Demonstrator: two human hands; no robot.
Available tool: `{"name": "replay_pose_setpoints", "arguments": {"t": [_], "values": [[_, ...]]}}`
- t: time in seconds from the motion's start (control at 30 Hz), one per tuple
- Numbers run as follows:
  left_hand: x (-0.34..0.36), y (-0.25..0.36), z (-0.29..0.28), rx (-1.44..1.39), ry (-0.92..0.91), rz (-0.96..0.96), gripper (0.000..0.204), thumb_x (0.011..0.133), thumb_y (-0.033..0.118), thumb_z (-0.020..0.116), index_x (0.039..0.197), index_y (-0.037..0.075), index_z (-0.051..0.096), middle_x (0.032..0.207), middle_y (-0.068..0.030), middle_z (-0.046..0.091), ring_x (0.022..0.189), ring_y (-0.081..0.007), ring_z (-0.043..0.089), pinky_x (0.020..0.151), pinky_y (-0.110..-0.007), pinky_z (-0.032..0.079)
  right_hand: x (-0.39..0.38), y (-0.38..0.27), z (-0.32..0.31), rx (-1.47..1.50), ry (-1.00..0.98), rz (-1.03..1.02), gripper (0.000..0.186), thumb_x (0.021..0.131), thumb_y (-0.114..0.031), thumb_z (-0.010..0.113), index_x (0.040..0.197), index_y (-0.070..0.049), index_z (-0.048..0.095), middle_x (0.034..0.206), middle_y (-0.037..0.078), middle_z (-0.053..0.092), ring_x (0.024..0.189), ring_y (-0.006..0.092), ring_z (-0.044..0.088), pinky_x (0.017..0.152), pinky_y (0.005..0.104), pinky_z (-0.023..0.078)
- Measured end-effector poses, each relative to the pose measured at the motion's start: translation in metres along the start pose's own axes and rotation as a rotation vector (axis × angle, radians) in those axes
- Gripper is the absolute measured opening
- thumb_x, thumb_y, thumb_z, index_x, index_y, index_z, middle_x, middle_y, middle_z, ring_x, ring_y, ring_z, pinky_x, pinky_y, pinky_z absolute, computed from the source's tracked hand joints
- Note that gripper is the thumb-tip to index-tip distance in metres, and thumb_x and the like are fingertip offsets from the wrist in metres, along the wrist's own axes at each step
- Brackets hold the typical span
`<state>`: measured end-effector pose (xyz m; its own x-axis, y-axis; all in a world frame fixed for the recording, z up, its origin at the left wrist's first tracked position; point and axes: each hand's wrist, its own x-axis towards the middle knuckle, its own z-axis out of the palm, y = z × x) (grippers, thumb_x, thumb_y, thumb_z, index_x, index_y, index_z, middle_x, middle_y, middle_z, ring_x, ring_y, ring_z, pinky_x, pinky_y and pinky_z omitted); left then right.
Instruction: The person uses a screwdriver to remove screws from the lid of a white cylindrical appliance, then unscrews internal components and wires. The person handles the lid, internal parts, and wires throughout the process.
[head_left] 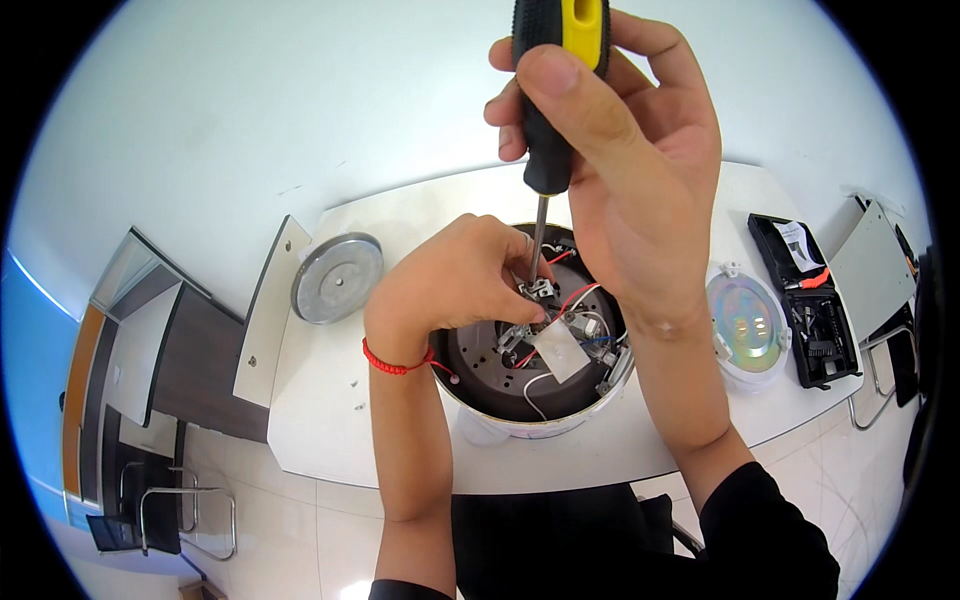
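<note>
In the middle of the frame a round appliance (500,385) lies on a white table (330,400), its dark inner base open to view with red, white and blue wires, small metal parts and a pale square patch showing inside. The person's right hand (625,170) fills the upper centre of the frame, its fingers and thumb closed around the black and yellow handle of a screwdriver (548,110). The tool stands nearly upright, and its thin metal shaft runs down to a small metal bracket (541,290) near the upper middle of the appliance's inside. The left hand (455,285) comes in from the lower left of centre and rests on the left side of the appliance, its fingers curled and pinched at the bracket right beside the screwdriver tip; whether they actually grip the bracket cannot be told. A red cord bracelet (395,365) circles that wrist. The two hands are close together, one above the other.

To the left of the appliance, near the table's upper left corner, lies a grey metal disc (337,278). On the right lies a round white lid (748,328) with a shiny plate in it, and further right an open black tool case (806,300). At lower left of the frame a chair (165,500) stands on the tiled floor.
</note>
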<state>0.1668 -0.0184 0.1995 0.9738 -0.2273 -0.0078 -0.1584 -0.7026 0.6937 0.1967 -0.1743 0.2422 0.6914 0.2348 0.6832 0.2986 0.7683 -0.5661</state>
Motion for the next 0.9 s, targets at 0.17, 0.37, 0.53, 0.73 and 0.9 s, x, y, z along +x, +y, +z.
{"name": "replay_pose_setpoints", "arguments": {"t": [0.17, 0.37, 0.53, 0.73, 0.9], "values": [[0.001, 0.002, 0.002, 0.031, 0.018, 0.007, 0.037, 0.062, 0.021, 0.080, 0.087, -0.007, 0.076, 0.071, -0.0193, 0.069, 0.068, -0.0255, 0.067, 0.065, -0.033, 0.053, 0.000, 0.004, -0.002, 0.014, -0.026, -0.055, 0.035, 0.093, -0.010, 0.078, 0.115, -0.002, 0.052, 0.103, 0.018, 0.069, 0.086, 0.0181, 0.071, 0.072, 0.0306, 0.061], [0.003, -0.003, 0.002, 0.028, -0.008, 0.055, 0.035, 0.067, 0.020, 0.082, 0.093, -0.004, 0.078, 0.065, -0.0052, 0.061, 0.061, -0.0140, 0.056, 0.057, -0.029, 0.043, 0.008, 0.013, -0.018, 0.149, -0.153, -0.089, 0.031, 0.094, -0.007, 0.076, 0.114, -0.003, 0.052, 0.106, 0.020, 0.068, 0.085, 0.0189, 0.072, 0.070, 0.0321, 0.062], [-0.005, -0.017, 0.004, 0.006, 0.110, 0.074, 0.035, 0.069, 0.023, 0.086, 0.093, 0.000, 0.079, 0.061, 0.0011, 0.059, 0.058, -0.0085, 0.052, 0.054, -0.028, 0.039, 0.006, 0.017, -0.018, -0.038, -0.109, -0.155, 0.030, 0.101, -0.014, 0.066, 0.125, 0.001, 0.055, 0.110, 0.020, 0.068, 0.085, 0.0211, 0.070, 0.070, 0.0325, 0.057], [-0.014, -0.001, -0.012, 0.095, -0.072, -0.172, 0.032, 0.071, 0.024, 0.083, 0.087, -0.004, 0.077, 0.072, -0.0119, 0.072, 0.064, -0.0197, 0.065, 0.062, -0.031, 0.051, 0.008, 0.020, -0.027, 0.036, -0.145, -0.211, 0.031, 0.094, -0.008, 0.075, 0.119, -0.001, 0.060, 0.110, 0.024, 0.071, 0.085, 0.0267, 0.073, 0.067, 0.0371, 0.058], [-0.009, -0.012, -0.009, -0.027, -0.134, -0.227, 0.029, 0.073, 0.022, 0.082, 0.088, -0.003, 0.078, 0.070, -0.0078, 0.072, 0.048, -0.0127, 0.056, 0.048, -0.028, 0.043, 0.007, 0.020, -0.026, 0.019, -0.143, -0.225, 0.031, 0.095, -0.009, 0.074, 0.121, 0.000, 0.059, 0.111, 0.024, 0.071, 0.089, 0.0266, 0.072, 0.071, 0.0376, 0.058]]}}
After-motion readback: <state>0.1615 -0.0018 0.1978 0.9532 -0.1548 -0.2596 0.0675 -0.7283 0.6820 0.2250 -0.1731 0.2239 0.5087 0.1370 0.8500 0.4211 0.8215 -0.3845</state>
